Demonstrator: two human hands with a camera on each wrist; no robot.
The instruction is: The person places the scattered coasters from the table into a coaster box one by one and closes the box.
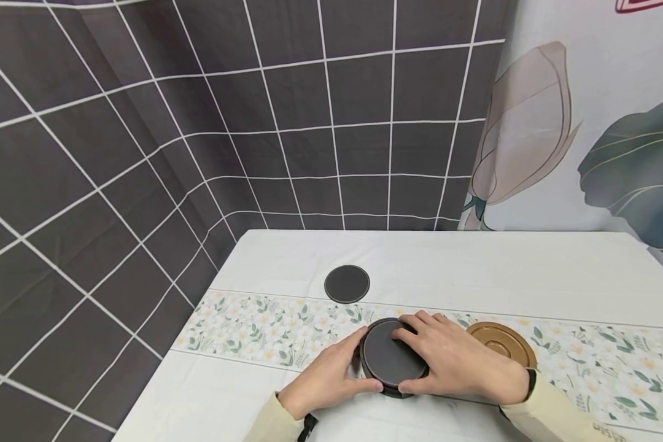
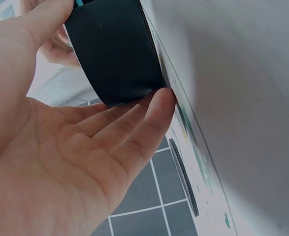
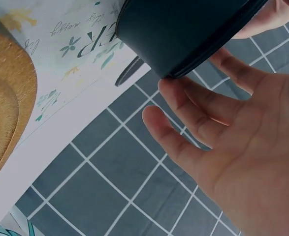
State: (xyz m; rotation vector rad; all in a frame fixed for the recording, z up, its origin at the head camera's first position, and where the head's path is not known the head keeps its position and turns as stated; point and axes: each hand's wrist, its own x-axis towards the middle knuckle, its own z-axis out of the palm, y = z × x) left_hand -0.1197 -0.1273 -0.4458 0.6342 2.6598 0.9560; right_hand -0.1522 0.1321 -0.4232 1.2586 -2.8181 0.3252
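Observation:
Both hands hold a round black coaster holder at the near side of the table, with a dark stitched coaster on its top. The left hand grips its left side, thumb at the front edge and fingers along the outer wall. From the right, the right hand spans the top, its thumb at the front rim, index finger bent over the dark disc and other fingers toward the far edge. In the right wrist view, fingertips meet the holder's rim. A flat black coaster lies farther back on the table.
A brown round disc with ring grooves lies just right of the holder, partly behind the right hand. A floral strip runs across the white tabletop. Dark grid-patterned cloth hangs behind and at the left.

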